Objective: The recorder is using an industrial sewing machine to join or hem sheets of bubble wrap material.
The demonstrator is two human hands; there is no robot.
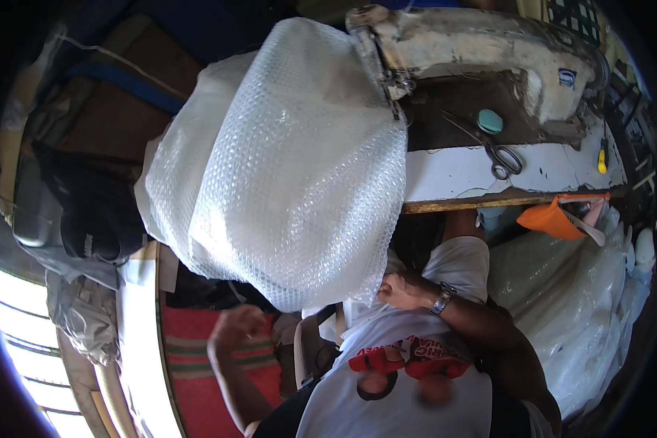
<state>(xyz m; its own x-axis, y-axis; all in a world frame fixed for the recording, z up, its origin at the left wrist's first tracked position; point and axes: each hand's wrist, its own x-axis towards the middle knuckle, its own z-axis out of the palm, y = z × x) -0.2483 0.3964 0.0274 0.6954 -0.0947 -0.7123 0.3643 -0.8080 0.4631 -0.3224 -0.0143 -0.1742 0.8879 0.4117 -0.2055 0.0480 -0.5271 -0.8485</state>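
Note:
A large sheet of clear bubble wrap drapes over the left end of the sewing table and hangs down toward my lap. Its upper right edge lies at the needle end of a worn, pale sewing machine. My right hand, with a metal watch on the wrist, is closed at the lower right edge of the wrap. Away from the wrap, my left hand is raised over a red striped cloth. Its fingers are loosely bent and slightly blurred, with nothing visible in them.
Scissors and a small teal oval object lie on the table by the machine. A yellow-handled tool is farther right. Below hang an orange pouch and clear plastic sheeting. Dark cloth lies at left.

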